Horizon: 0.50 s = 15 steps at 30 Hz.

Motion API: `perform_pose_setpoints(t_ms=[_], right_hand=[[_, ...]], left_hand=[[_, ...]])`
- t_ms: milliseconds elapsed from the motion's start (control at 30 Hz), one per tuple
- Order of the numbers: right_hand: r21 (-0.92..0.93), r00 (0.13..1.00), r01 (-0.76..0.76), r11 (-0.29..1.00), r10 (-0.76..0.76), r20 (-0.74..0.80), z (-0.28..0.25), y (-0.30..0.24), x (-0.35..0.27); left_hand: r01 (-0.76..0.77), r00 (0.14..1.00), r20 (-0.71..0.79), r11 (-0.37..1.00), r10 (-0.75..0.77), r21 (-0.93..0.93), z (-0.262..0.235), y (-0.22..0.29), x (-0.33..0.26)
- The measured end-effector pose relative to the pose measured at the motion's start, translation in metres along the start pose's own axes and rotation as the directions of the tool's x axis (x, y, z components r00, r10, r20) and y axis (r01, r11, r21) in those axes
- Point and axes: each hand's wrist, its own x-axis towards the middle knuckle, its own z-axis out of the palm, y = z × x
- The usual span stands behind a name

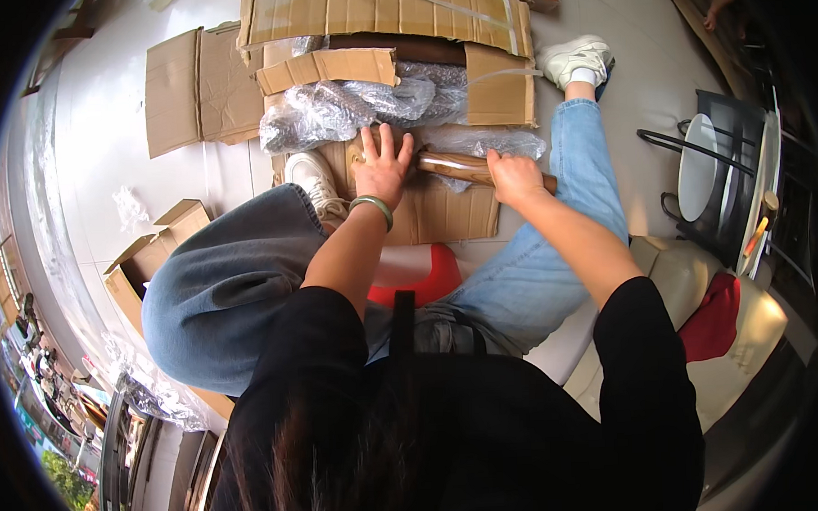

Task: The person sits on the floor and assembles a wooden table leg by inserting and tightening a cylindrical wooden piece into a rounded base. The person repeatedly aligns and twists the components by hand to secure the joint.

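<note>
Between my feet, my left hand point(383, 171) lies with its fingers spread over a wood-brown piece point(359, 153), most of which it covers. My right hand point(519, 179) is closed around the right part of a brown, wood-grained rod point(458, 166) with a glossy highlight along it. The rod slants slightly down to the right, and its end shows past my fist. Whether it joins the piece under my left hand, I cannot tell. Just beyond both hands sit bubble-wrapped items point(332, 111) in an opened cardboard box point(502, 94). Clear wrap point(491, 143) lies behind the rod.
Flattened cardboard point(435, 214) lies under the work, and more cardboard flaps point(200, 87) spread at far left. A small open carton point(161, 251) stands by my left knee. On the right are a black-framed chair point(726, 168) and a beige seat point(745, 334) with a red cloth point(713, 317).
</note>
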Motion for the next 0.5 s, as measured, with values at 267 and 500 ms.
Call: perform_pose_setpoints(t_ms=[267, 500], right_hand=[[0.432, 0.886, -0.153, 0.889, -0.07, 0.458, -0.012, 0.02, 0.027], [0.566, 0.904, -0.148, 0.811, -0.121, 0.41, 0.001, 0.019, 0.003]], left_hand=[[-0.054, 0.998, 0.038, 0.997, 0.052, 0.062, 0.0, 0.005, 0.003], [-0.111, 0.99, -0.088, 0.994, 0.11, -0.004, 0.016, -0.014, -0.005]])
